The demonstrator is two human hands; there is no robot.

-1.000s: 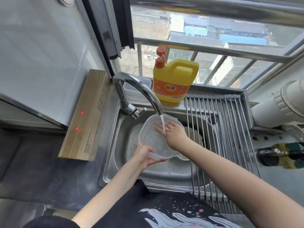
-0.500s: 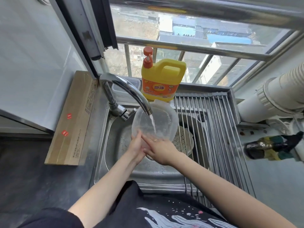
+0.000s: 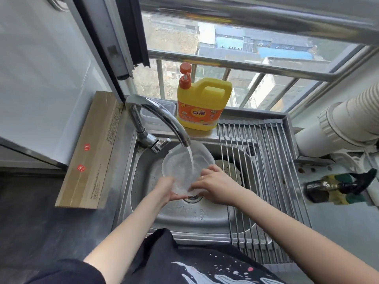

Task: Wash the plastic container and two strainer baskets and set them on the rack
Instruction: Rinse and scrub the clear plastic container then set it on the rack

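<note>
A clear round plastic container (image 3: 180, 165) is tilted under the running tap (image 3: 158, 117), and water streams into it. My left hand (image 3: 166, 188) cups its lower rim from below. My right hand (image 3: 213, 184) grips its right side near the bottom. A pale strainer basket (image 3: 230, 167) lies in the steel sink (image 3: 143, 181) behind my right hand, partly under the roll-up rack (image 3: 260, 181) that spans the sink's right side. A second strainer basket is not visible.
A yellow detergent jug (image 3: 202, 105) with an orange pump stands on the ledge behind the sink. A long cardboard box (image 3: 90, 152) lies left of the sink. A white duct pipe (image 3: 346, 124) and a spray bottle (image 3: 338, 188) are at the right.
The container was turned and tipped under the stream. My right hand left its inside and went to its lower right edge; my left hand stayed on the bottom rim. The view shifted slightly.
</note>
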